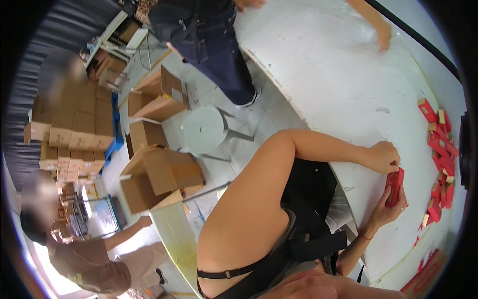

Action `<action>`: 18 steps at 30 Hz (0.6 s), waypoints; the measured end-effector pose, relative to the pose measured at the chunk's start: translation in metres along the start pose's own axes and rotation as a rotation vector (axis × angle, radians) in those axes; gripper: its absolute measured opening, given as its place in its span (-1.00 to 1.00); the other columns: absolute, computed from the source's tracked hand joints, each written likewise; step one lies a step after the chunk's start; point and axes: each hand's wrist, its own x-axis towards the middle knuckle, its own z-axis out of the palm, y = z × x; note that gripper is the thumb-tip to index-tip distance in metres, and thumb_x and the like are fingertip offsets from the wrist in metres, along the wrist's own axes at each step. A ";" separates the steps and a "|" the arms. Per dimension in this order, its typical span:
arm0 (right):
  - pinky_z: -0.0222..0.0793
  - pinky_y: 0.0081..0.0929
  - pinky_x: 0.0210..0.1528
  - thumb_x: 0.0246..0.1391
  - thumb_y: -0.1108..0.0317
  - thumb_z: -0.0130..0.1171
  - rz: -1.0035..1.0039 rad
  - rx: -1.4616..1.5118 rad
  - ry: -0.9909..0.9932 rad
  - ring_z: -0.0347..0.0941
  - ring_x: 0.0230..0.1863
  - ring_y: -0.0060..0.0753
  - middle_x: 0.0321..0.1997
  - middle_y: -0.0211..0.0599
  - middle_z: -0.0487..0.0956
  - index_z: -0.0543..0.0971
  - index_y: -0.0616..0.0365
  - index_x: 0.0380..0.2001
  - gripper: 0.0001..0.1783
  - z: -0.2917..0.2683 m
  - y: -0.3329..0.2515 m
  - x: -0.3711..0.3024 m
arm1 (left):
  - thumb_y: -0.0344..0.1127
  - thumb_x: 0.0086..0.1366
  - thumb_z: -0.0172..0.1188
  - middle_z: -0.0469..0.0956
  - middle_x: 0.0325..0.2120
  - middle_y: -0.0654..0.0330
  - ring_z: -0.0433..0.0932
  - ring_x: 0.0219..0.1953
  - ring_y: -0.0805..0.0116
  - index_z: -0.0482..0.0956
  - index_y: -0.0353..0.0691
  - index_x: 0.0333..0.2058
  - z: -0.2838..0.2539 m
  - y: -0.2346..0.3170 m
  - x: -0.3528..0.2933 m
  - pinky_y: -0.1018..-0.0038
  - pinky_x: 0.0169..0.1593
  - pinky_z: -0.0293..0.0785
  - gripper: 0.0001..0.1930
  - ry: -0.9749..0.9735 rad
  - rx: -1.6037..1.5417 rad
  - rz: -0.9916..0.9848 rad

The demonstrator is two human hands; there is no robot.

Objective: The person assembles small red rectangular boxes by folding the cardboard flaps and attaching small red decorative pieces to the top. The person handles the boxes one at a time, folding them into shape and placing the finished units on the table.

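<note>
A small red rectangular box [394,187] is held just above the white table [338,74] between both my hands. My left hand [382,157] pinches the box's top end with its fingertips. My right hand [386,212], with a thin red band at the wrist, grips the box from below and along its side. My left arm is bent, and its elbow sticks out over the table's edge.
Several small red boxes [440,149] lie in a heap along the table's far right side. Another person's hand [383,35] rests on the table at the top. On the floor to the left are a round white stool [204,129], open cardboard cartons [159,174] and a person in a brown shirt [84,259].
</note>
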 end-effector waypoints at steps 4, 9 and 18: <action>0.56 -0.36 -0.03 0.13 0.36 0.36 0.081 0.002 -0.023 0.55 -0.05 -0.23 -0.05 -0.09 0.58 0.57 0.27 -0.01 -0.62 0.006 -0.009 0.005 | -0.28 0.09 0.22 0.64 -0.56 0.02 0.63 -0.47 0.02 0.68 -0.21 -0.51 -0.004 -0.004 0.003 0.19 -0.32 0.54 -0.85 -0.038 0.118 -0.004; 0.55 -0.38 0.00 0.14 0.27 0.36 0.305 0.132 -0.057 0.56 -0.06 -0.27 -0.03 -0.09 0.60 0.58 0.29 -0.03 -0.60 0.010 -0.016 0.013 | -0.27 0.15 0.18 0.63 -0.52 -0.01 0.63 -0.44 -0.01 0.63 -0.23 -0.47 0.011 -0.010 0.006 0.13 -0.33 0.54 -0.84 -0.044 0.411 0.108; 0.54 -0.41 0.01 0.17 0.27 0.33 0.364 0.072 -0.103 0.53 -0.03 -0.30 -0.02 -0.13 0.58 0.55 0.30 -0.01 -0.59 0.012 -0.023 0.011 | -0.26 0.18 0.17 0.65 -0.48 0.00 0.66 -0.37 0.01 0.64 -0.24 -0.45 -0.005 -0.004 0.003 0.14 -0.27 0.55 -0.82 -0.180 0.346 0.030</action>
